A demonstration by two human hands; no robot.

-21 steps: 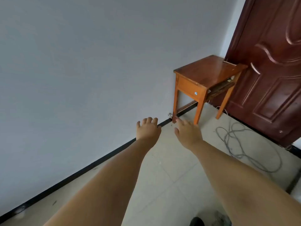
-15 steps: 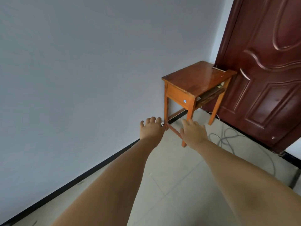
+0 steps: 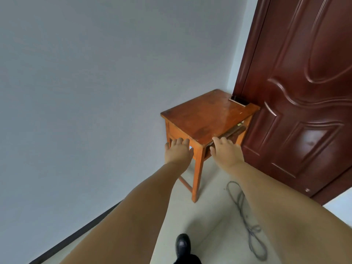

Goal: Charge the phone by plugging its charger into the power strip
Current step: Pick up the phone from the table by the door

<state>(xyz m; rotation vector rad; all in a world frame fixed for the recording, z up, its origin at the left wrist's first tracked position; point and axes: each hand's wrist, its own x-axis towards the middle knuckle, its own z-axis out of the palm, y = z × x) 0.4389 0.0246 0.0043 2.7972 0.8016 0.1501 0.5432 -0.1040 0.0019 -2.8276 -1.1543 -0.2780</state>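
Observation:
A dark phone [image 3: 239, 99] lies flat at the far right corner of a small orange-brown wooden table [image 3: 205, 115]. My left hand [image 3: 178, 151] is stretched out in front of the table's near left side, fingers apart, holding nothing. My right hand [image 3: 225, 151] reaches toward the open shelf under the tabletop on the right side, also empty with fingers spread. A grey cable [image 3: 247, 220] lies looped on the tiled floor to the right of the table, partly hidden by my right arm. No charger or power strip is clearly visible.
The table stands in a corner between a pale grey wall [image 3: 95, 92] and a dark red-brown door [image 3: 304, 92]. A drawer front with a small knob sits behind my left hand. My black shoe [image 3: 182, 244] is on the floor tiles below.
I have walked closer to the table, which now looks larger and nearer. Both hands have risen from floor level to the height of the table's front.

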